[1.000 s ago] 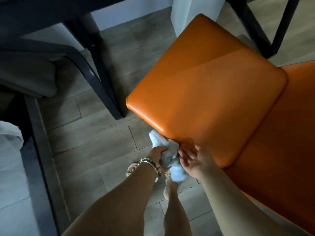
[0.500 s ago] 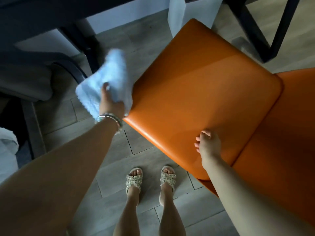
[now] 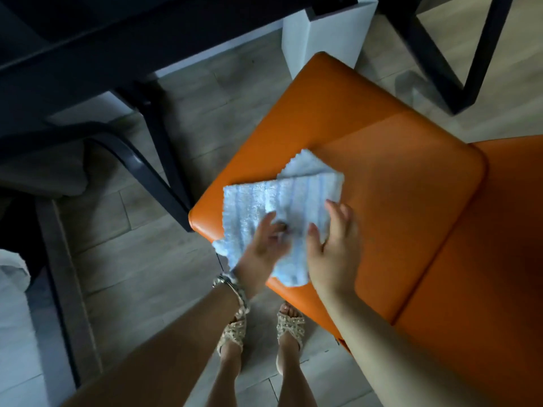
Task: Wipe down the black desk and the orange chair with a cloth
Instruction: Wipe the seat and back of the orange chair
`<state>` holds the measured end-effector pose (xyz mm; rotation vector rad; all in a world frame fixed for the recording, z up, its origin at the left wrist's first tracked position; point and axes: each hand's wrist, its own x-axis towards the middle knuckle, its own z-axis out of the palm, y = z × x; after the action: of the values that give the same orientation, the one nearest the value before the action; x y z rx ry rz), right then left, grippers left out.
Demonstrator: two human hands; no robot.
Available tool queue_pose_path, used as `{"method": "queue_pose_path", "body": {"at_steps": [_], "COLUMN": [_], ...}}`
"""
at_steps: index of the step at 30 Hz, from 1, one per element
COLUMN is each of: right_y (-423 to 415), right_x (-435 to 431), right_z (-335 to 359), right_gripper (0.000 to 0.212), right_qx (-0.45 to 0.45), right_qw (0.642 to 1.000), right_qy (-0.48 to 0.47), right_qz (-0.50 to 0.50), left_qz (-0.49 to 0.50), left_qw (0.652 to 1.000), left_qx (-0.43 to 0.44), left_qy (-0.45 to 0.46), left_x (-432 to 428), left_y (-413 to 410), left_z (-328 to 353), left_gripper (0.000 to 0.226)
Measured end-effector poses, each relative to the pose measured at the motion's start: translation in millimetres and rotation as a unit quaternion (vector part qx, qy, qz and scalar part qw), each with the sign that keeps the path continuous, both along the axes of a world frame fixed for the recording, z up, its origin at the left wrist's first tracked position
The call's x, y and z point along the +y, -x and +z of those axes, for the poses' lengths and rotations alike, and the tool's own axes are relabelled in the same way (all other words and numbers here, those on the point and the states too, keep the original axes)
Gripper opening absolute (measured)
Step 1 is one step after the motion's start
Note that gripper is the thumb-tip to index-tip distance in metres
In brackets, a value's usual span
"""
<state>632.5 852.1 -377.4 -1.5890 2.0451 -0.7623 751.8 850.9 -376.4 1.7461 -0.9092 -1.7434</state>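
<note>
While I stood over the glossy orange padded chair (image 3: 396,218), the pale blue ribbed cloth (image 3: 258,201) lay spread on the near left corner of its seat, one edge drooping over the front rim. My left hand (image 3: 263,248) rested on the near part of the cloth, its fingers pointing across it toward a dark crease in the fabric. The hand was smeared by blur, so I could not tell whether those fingers pinched the cloth or only pressed on it. My right hand (image 3: 335,254) lay just beside it, fingers straight and relaxed. Its fingertips and thumb were on the cloth's right edge and its palm on bare orange upholstery, gripping nothing. A beaded bracelet (image 3: 232,284) sat on my left wrist.

The black desk (image 3: 88,39) filled the upper left, well apart from the cloth. A dark slanted leg below it reached the floor beside the seat's left corner. Past the chair's far corner stood a white square column (image 3: 326,33), and a black metal frame (image 3: 426,54) crossed the upper right. My woven beige sandals (image 3: 235,330) were planted on the grey wood-look tiled floor (image 3: 132,259), near the seat's front edge.
</note>
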Motion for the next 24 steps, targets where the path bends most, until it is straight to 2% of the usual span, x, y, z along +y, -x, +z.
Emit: {"method": "queue_pose_path", "body": {"at_steps": [1,2,3,5,7,9,10,12,15,17,19,22,23,24], "right_y": [-8,-15,-20,-26,-25,-18,-11,7,24,7,-26,-54,-49,-41], "right_x": [1,0,-4,-17,-33,-50,-59,-79,-94,-79,-43,3,0,-12], "right_z": [2,0,-3,-11,-19,-23,-24,-27,-28,-25,-23,-9,-3,2], "right_gripper": [0.052,0.058,0.064,0.079,0.088,0.077,0.066,0.049,0.063,0.059,0.049,0.039,0.036,0.035], "right_qx": [0.022,0.054,0.092,0.181,0.255,0.308,0.325,0.342,0.309,0.29,0.256,0.12,0.076,0.049], "right_qw": [0.998,0.99,0.979,0.953,0.924,0.9,0.895,0.894,0.909,0.921,0.924,0.872,0.87,0.893], "right_qy": [-0.051,-0.113,-0.161,-0.181,-0.152,-0.137,-0.14,-0.167,-0.229,-0.203,-0.149,-0.168,-0.181,-0.163], "right_qz": [0.032,0.059,0.089,0.163,0.243,0.277,0.272,0.236,0.16,0.16,0.242,0.444,0.452,0.417], "left_qz": [0.137,0.239,0.282,0.295,0.23,0.103,0.061,0.021,0.006,0.019,0.056,0.114,0.127,0.132], "left_qw": [0.982,0.951,0.94,0.951,0.964,0.935,0.92,0.915,0.925,0.926,0.926,0.926,0.926,0.925], "left_qx": [0.125,0.19,0.19,0.086,-0.109,-0.315,-0.363,-0.385,-0.38,-0.376,-0.367,-0.353,-0.351,-0.353], "left_qy": [-0.035,-0.038,-0.016,0.031,0.072,0.124,0.135,0.118,0.027,0.028,0.062,0.069,0.06,0.048], "left_x": [-10,-16,-22,-28,-30,-25,-23,-21,-23,-24,-27,-35,-37,-40], "left_y": [-3,-9,-15,-25,-31,-39,-45,-56,-70,-76,-79,-86,-90,-95], "left_z": [5,8,12,15,7,-3,-8,-11,-17,-18,-15,-9,-9,-10], "left_gripper": [0.036,0.028,0.025,0.024,0.027,0.032,0.033,0.034,0.044,0.043,0.036,0.034,0.034,0.034]}}
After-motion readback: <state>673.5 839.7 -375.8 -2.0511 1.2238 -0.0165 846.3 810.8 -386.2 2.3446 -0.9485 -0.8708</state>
